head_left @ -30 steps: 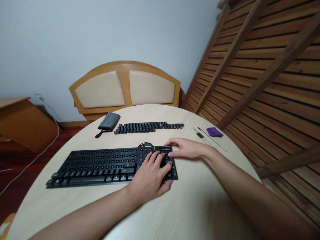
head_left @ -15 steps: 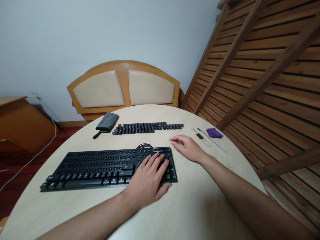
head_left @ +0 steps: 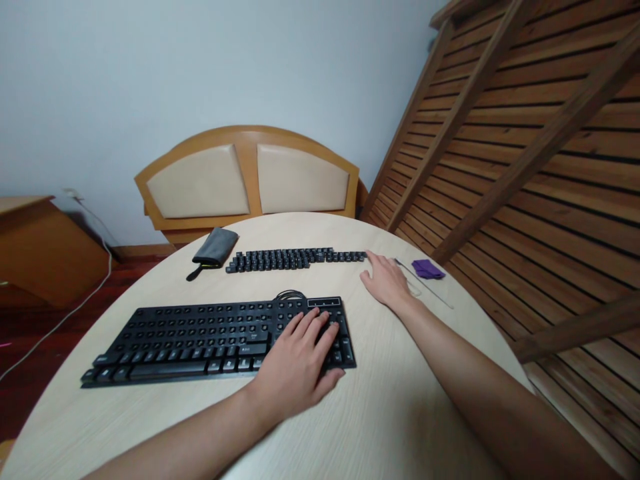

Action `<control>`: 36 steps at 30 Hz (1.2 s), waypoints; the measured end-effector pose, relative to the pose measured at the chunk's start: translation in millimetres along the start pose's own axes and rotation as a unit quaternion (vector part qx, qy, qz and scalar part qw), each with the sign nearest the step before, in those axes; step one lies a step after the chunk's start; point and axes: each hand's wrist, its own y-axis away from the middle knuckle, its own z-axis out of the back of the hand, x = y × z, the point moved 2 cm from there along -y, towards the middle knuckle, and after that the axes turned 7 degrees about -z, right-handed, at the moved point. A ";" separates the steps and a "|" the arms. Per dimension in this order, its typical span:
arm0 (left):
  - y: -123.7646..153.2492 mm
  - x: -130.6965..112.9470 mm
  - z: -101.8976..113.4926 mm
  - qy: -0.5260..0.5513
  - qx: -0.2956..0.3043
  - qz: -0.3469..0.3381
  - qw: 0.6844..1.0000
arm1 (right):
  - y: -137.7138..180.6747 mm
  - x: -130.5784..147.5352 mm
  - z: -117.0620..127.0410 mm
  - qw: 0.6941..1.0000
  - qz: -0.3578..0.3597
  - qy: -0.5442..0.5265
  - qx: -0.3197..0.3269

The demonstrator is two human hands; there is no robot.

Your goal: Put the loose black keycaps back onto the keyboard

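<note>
A black keyboard point(head_left: 200, 333) lies on the round table, with many keycaps off its upper rows. My left hand point(head_left: 297, 360) rests with fingers spread over the keyboard's right end, touching the number pad area. Behind the keyboard, rows of loose black keycaps point(head_left: 273, 259) are laid out. My right hand point(head_left: 385, 277) reaches to the right end of those rows, its index fingertip at or beside the last keycap and its thumb apart. It partly covers a wire tool point(head_left: 415, 288). A thin metal rod point(head_left: 425, 283) lies just to its right.
A grey pouch point(head_left: 216, 247) with a black loop sits at the table's back left. A folded purple cloth point(head_left: 428, 269) lies near the right edge. Past the pale round table point(head_left: 395, 400) stand a cream-panelled headboard point(head_left: 253, 153) and a slatted wooden frame point(head_left: 500, 160).
My right hand has moved forward and right, from behind the keyboard's right corner to the end of the keycap rows, now covering much of the wire tool. My left hand has stayed put.
</note>
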 end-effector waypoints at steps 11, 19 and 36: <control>1.4 0.2 -0.2 0.003 -0.002 0.000 1.000 | -7.6 6.5 2.1 0.997 -0.019 0.077 -0.007; 1.5 0.1 0.6 0.002 0.002 0.000 1.000 | 4.8 1.1 14.4 0.996 -0.001 0.091 -0.011; 2.3 0.6 0.3 0.001 0.000 0.000 1.000 | 13.7 12.3 33.9 0.996 0.034 -0.069 0.045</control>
